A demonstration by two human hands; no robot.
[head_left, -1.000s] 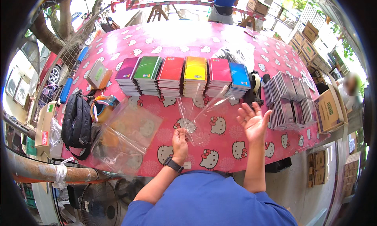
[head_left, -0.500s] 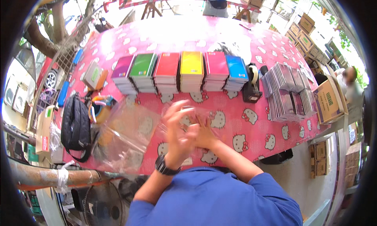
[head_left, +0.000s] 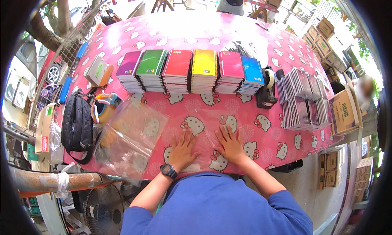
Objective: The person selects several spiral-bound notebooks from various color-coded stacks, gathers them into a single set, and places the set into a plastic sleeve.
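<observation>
Both palms rest on a thin clear plastic bag (head_left: 206,131) spread over the pink table near my body. My left hand (head_left: 184,150), with a dark watch at its wrist, lies flat with its fingers spread. To its right, my right hand (head_left: 230,143) is also flat and spread, pressing on the plastic. Neither holds anything. More clear plastic bags (head_left: 132,131) lie to the left of my left hand. Beyond my hands stands a row of spiral notebook stacks: purple (head_left: 130,65), green (head_left: 152,63), red (head_left: 177,63), yellow (head_left: 204,63), pink (head_left: 230,65) and blue (head_left: 252,70).
A black tape dispenser (head_left: 266,94) stands at the row's right end. Plastic-wrapped notebook bundles (head_left: 302,106) and a cardboard box (head_left: 344,108) are further right. On the left are a black bag (head_left: 77,122) and a tape roll (head_left: 101,108). A person (head_left: 232,2) is at the far side.
My left hand, raised and blurred before, has come down flat onto the plastic. My right hand has moved to the right, so the hands are now apart.
</observation>
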